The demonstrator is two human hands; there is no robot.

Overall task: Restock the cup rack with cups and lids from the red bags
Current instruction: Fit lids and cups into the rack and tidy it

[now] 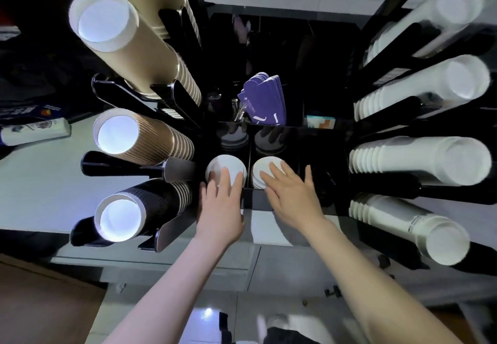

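A black cup rack [271, 134] stands on a white counter, seen from above. Two stacks of white lids sit in its front compartments: the left lid stack [228, 163] and the right lid stack [265, 165]. My left hand [220, 206] lies with straight fingers on the left lid stack. My right hand [293, 196] rests flat on the right lid stack, fingers spread. Brown cup stacks [139, 139] and a black cup stack [139, 206] fill the left holders. White cup stacks [419, 161] fill the right holders. No red bag is in view.
Two darker lid stacks [234, 139] sit behind the white ones. Purple packets [265, 99] stand in a middle compartment. A white tube [35, 131] lies on the counter [40, 182] at the left. A brown cardboard surface [45, 303] is at the lower left.
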